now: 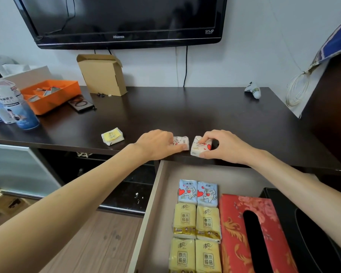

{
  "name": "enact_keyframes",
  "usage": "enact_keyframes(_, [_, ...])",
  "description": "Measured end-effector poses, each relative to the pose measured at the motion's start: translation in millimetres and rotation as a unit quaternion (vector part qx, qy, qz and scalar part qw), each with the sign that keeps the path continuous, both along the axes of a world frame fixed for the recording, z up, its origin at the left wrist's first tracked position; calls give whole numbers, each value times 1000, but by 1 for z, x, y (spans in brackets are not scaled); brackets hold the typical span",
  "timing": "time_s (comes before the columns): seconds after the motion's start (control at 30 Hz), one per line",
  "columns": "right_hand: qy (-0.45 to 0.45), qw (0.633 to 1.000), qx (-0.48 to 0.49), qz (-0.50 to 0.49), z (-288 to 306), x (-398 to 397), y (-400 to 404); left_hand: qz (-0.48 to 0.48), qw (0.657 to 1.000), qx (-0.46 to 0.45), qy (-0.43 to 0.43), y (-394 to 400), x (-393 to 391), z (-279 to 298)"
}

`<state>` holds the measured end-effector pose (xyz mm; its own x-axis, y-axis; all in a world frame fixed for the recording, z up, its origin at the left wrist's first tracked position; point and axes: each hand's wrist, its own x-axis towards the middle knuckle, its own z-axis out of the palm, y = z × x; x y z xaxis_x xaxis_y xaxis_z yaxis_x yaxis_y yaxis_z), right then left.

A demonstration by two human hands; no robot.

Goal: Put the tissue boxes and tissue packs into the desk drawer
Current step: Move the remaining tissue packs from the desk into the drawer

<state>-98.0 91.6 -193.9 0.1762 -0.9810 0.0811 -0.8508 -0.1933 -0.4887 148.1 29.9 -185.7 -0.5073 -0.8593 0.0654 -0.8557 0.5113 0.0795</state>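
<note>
At the dark desk's [185, 113] front edge, my left hand [158, 143] grips a small white tissue pack with red hearts [182, 141]. Beside it my right hand [222, 145] pinches a second white heart-print pack [198, 147]. A yellow-labelled tissue pack [112, 136] lies on the desk to the left. Below, the open drawer [158, 194] holds two blue heart-print packs [197, 192], several yellow packs [196, 239], a red floral tissue box [252, 233] and a black tissue box [311, 233] partly under my right forearm.
An orange tray [51, 95], water bottles [14, 103], a dark phone-like slab [81, 105] and a cardboard box [101, 73] stand at the desk's back left. A white controller [253, 90] lies back right. A TV [122, 20] hangs above.
</note>
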Motion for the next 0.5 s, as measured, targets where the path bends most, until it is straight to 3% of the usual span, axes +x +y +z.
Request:
enact_keyframes(0.17, [-5,1000,-13,-14,-5,-6,4,-43,996,-51,-57,8,-1,-9])
enact_keyframes(0.3, [-50,998,1,-24,-10,-11,3,-84,991,-107,16,8,2,-17])
enact_keyframes(0.5, [-130,990,46,-6,-14,-21,-5,-93,995,-3,19,-2,-5,-15])
